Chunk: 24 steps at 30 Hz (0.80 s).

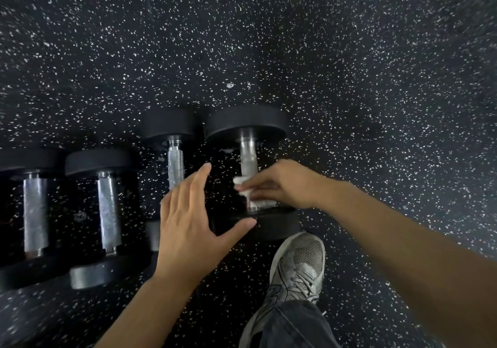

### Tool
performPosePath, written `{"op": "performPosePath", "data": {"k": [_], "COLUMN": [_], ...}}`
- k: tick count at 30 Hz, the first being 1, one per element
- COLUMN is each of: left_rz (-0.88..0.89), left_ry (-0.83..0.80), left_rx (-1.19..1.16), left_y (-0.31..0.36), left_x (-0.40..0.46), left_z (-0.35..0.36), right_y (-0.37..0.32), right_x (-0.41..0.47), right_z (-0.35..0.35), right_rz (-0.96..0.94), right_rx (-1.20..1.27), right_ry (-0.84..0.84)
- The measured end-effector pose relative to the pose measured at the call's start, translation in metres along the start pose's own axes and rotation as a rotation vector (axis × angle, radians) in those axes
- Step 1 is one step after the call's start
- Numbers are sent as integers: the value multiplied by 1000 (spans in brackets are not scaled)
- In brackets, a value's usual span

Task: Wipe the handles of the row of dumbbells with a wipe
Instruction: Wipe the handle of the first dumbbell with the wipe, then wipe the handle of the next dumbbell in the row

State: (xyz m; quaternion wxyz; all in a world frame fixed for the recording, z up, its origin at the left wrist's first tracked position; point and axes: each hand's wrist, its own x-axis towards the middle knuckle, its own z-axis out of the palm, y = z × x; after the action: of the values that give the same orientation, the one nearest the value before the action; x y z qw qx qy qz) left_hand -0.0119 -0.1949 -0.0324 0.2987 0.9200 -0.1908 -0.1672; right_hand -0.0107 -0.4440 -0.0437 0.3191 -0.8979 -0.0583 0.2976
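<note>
Four dumbbells (107,213) in row; right hand (279,183) fingers pinch white wipe (248,194) around rightmost handle (248,156); left hand (193,221) spread, empty.

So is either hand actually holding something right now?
The right hand pinches a white wipe around the rightmost dumbbell's handle, near its closer end. The left hand is open, holding nothing.

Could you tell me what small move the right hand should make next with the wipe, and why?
Probably slide the wipe up the rightmost dumbbell's handle. The right hand pinches it around the handle's near end, so the far stretch looks unwiped. The left hand hovers open.
</note>
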Motion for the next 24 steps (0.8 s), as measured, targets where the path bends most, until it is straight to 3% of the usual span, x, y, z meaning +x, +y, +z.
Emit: {"op": "performPosePath", "data": {"k": [5,12,19,24], "left_rz": [12,91,69,58], "left_ry": [9,5,-27,-28], "left_rx": [8,155,280,328], "left_y": [1,-31,-93,-120], "left_x": [1,0,-14,-16], "left_z": [-2,-24,-55,-65], "right_y": [7,0,-26,-66], "right_x": [16,-1,12,54], "right_z": [-9,6,-7,-3], "right_rz": [82,-12,-21,-86], "right_rx": [15,-15,121,12], "right_ry": [325,-1,198,208]}}
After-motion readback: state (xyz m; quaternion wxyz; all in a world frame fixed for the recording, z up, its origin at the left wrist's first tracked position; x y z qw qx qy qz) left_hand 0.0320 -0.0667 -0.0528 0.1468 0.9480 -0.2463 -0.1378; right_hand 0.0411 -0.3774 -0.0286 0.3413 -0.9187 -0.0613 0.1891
